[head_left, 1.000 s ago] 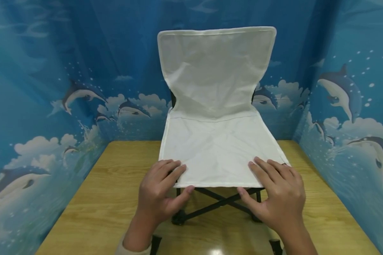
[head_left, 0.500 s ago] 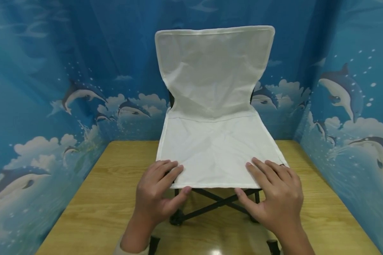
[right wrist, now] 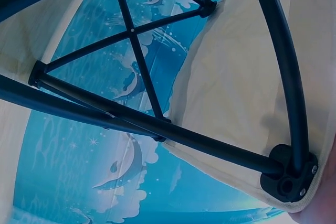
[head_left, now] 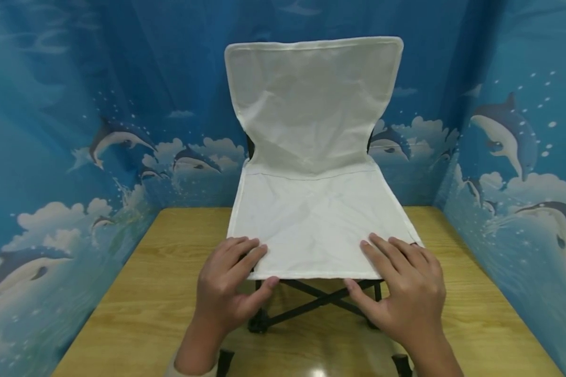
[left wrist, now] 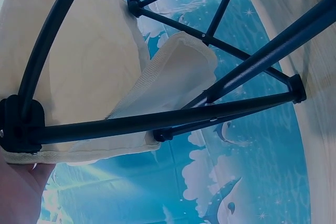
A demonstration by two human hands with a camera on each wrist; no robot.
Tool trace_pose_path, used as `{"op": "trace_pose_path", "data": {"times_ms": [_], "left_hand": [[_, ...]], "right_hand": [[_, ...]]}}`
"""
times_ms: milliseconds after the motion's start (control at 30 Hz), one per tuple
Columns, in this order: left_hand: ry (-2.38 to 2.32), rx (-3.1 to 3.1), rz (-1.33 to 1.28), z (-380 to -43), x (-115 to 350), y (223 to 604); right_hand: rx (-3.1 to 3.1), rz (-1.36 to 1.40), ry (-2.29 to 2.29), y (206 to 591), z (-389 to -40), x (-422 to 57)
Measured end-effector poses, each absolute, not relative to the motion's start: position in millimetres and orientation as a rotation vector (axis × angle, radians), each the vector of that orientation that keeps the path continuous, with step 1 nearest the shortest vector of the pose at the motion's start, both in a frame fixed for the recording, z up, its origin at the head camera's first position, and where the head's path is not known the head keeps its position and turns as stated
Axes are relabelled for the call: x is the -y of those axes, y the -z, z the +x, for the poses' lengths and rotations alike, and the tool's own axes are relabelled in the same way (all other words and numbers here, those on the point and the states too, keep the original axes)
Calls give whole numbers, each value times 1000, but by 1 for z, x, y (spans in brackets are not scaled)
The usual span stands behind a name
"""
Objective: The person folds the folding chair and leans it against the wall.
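A white fabric folding chair (head_left: 306, 220) with a dark frame stands unfolded, its backrest raised at the far side. My left hand (head_left: 227, 288) holds the seat's left front corner, fingers on top and thumb along the front edge. At the right front corner, my right hand (head_left: 407, 293) has the same hold. In the left wrist view, dark tubes (left wrist: 168, 120) and a black corner joint (left wrist: 21, 124) show beneath the seat. Another corner joint (right wrist: 289, 174) appears in the right wrist view, close to a little of the hand. The palms hide both corners in the head view.
A wood-grain tabletop (head_left: 137, 293) lies under the chair. Blue curtains (head_left: 179, 89) printed with dolphins and clouds enclose the back and both sides. Dark foot ends (head_left: 401, 364) of the chair show near the bottom of the head view.
The chair and both hands have shifted slightly left together in the head view. The hands keep their places on the front corners.
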State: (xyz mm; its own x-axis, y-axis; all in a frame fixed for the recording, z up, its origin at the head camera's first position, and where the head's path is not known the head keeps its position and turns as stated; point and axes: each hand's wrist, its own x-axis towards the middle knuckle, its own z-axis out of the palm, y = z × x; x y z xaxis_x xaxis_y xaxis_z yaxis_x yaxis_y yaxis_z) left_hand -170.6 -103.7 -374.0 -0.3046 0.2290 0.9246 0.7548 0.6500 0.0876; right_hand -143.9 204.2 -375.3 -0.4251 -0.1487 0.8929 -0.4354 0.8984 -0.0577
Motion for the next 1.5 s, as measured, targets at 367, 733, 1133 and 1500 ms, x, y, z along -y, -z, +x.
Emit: {"op": "trace_pose_path", "data": {"times_ms": [367,733,1133,1500], "left_hand": [[642,1851,-784,-170,107,374],[659,1888,-789,-170,108,376],[618,1959,-809,-168,111,369],[542,2067,-834,-168,117,362]], "right_hand": [[2216,455,-325,368,-134,-211],[2227,604,-337,357,-134,-227],[2264,822,-469,343,-145,-250],[2368,810,-478,340,-151,-255]]}}
